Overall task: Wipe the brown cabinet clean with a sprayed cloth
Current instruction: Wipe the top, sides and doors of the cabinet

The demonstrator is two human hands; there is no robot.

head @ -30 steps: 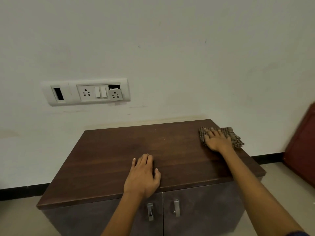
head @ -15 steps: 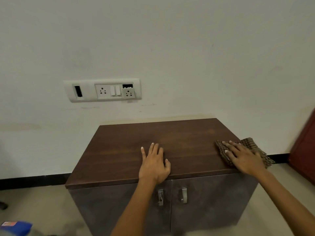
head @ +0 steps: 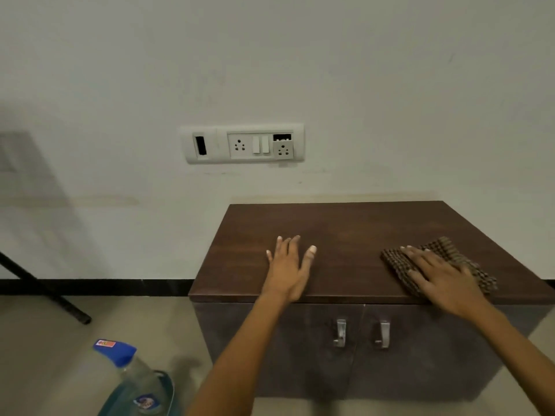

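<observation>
The person is standing over the brown cabinet, and the right hand is pressing flat on the checked cloth, its fingers lying straight and close together rather than curling round anything. The cloth is lying bunched on the cabinet's top near the front right corner, directly under those fingers, and it is poking out past the fingertips toward the wall and on either side of the knuckles. The left hand is resting palm down on the bare wood, well apart from the cloth, its fingers spreading loosely and gripping nothing (the heel of the palm is sitting right at the front edge). Lower down than both sets of fingers, on the grey front, 2 metal door handles are hanging side by side where the 2 doors are meeting, between the forearms. Beyond the left fingertips, up on the pale wall, a white socket panel is showing 2 outlets and 2 switches. Out past the left little finger and much lower, a clear bottle with a blue cap is sitting on the floor, holding blue liquid, and further out on that side a black rod is slanting down to the tiles.
</observation>
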